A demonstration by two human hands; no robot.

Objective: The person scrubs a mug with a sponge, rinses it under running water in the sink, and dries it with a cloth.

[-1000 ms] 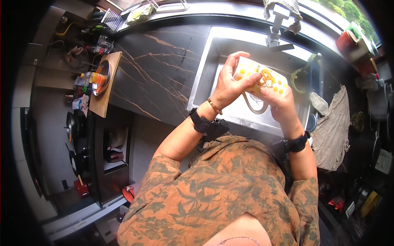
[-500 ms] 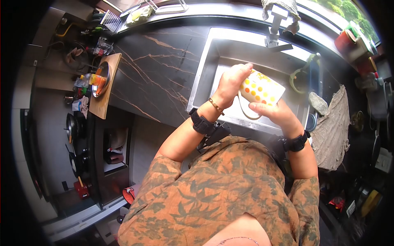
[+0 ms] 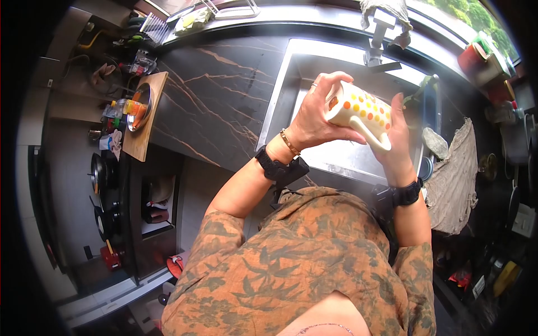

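A white mug with yellow and orange dots is held on its side above the steel sink. My left hand is curved around the mug's left end, thumb below and fingers above. My right hand grips the other end, with fingers up along its far side. The mug's handle faces toward me between both hands. The inside of the mug is out of sight.
Behind the sink stands a faucet with a cloth draped over it. To the right lie a greyish cloth and a pale stone-like lump. A wooden board carries a pan at the far left.
The mug has turned in my hands, so its handle has swung from the left end to the right. My left hand has shifted its grip around the end, and the right fingers have risen.
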